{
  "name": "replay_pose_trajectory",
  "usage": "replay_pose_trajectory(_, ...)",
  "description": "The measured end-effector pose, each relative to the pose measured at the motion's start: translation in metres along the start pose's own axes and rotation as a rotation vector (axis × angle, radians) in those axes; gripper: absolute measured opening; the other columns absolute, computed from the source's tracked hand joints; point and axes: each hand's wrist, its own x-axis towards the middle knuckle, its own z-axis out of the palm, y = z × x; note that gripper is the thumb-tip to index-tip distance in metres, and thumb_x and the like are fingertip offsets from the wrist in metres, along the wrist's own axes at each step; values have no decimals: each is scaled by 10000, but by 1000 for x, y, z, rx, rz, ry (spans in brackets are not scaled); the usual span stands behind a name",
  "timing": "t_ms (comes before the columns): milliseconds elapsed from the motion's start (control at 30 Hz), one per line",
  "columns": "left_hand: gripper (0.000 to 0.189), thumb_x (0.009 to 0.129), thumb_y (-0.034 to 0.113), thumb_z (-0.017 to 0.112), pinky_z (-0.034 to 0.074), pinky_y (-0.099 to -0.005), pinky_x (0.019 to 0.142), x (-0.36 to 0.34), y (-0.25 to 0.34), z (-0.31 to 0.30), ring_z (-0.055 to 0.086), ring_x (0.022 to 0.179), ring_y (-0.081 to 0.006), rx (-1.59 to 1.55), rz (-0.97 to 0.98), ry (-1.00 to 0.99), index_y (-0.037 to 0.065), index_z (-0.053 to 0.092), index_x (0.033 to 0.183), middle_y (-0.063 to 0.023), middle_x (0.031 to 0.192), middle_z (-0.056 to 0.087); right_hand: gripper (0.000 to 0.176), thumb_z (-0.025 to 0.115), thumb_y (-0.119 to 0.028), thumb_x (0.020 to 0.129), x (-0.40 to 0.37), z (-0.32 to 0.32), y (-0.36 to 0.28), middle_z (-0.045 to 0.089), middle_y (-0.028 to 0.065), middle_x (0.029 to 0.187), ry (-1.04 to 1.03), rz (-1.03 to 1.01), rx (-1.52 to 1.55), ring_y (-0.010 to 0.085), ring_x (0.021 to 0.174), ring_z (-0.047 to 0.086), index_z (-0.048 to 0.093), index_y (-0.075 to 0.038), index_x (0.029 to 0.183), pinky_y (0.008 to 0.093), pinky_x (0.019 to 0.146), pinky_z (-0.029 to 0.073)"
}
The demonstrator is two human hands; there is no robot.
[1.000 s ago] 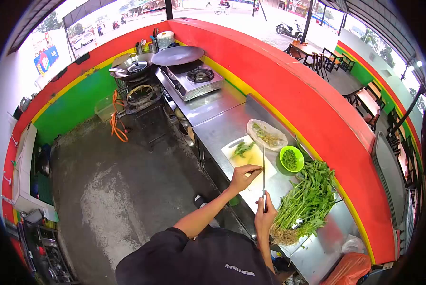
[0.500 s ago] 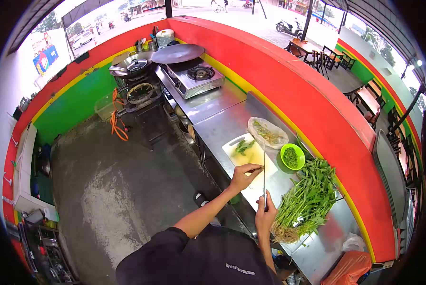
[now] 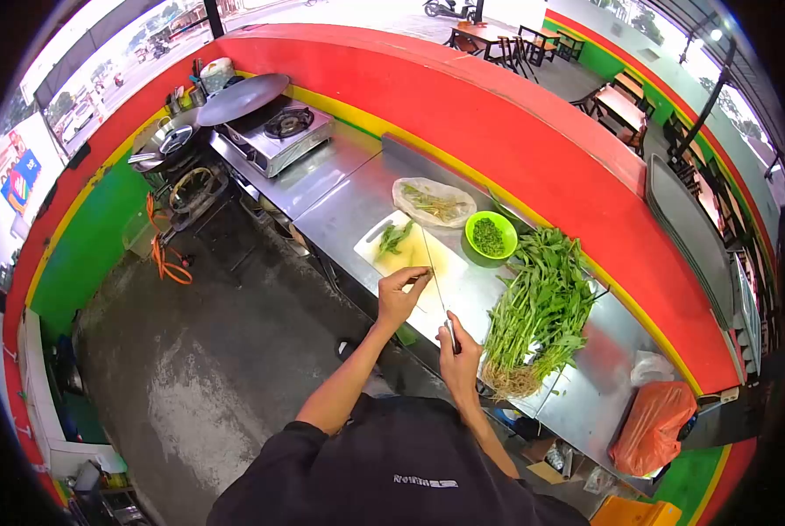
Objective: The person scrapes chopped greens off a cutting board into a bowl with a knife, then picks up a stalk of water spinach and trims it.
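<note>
My right hand is wrapped round the dark handle of a knife, whose long thin blade points away over the white cutting board. Close beside the blade, my left hand pinches something small and dark at its fingertips, too small to name. Green leaves lie at the board's far end. Behind the board are a plastic bag with stems in it and a bright green bowl of chopped greens. A large bunch of leafy greens with roots lies to the right.
A gas stove with a large lid stands at the counter's far left end, with a wok beyond it. A red wall runs behind the counter. An orange bag sits at the near right end.
The view has turned to the right, so the counter and its things appear farther left. The knife now slants toward the upper left. Both hands keep their holds.
</note>
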Motion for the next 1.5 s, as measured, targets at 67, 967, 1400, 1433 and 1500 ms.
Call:
replay_pose_trajectory(67,163,852,10,725,554,-260,736,0,-1,1,696,809,-133,-24,-3,2,-28,726,1011,-117,947,742,342,620,-156,961,1,-2,-2,705,196,912,-22,11,-12,203,788,679,623,12,1259,330,731,514)
replay_pose_trajectory(967,162,873,-1,700,562,-253,772,-6,-16,6,709,858,-149,-117,-47,38,-42,714,1030,-126,968,738,353,629,-166,966,4,2,-6,669,102,781,-24,7,26,107,659,567,622,9,1271,281,610,462)
replay_pose_trajectory(1400,187,911,-56,629,563,-280,838,-4,-19,7,701,955,-179,-157,-49,22,-84,659,1093,-139,1036,725,340,629,-135,955,3,2,-10,690,149,827,-16,-19,39,124,669,580,622,20,1257,288,621,467)
replay_pose_trajectory(1433,187,911,-56,629,563,-280,838,-4,-18,7,701,955,-179,-157,-47,22,-84,659,1093,-139,1036,725,340,629,-135,955,3,2,-10,690,149,827,-16,-21,39,124,669,580,622,20,1257,288,621,467)
replay_pose_trajectory(1500,189,915,-44,633,561,-281,846,-3,-19,8,701,962,-182,-181,-50,29,-83,659,1098,-144,1039,725,336,625,-134,956,3,2,-9,701,171,861,-6,-41,51,139,694,607,624,22,1253,291,641,479)
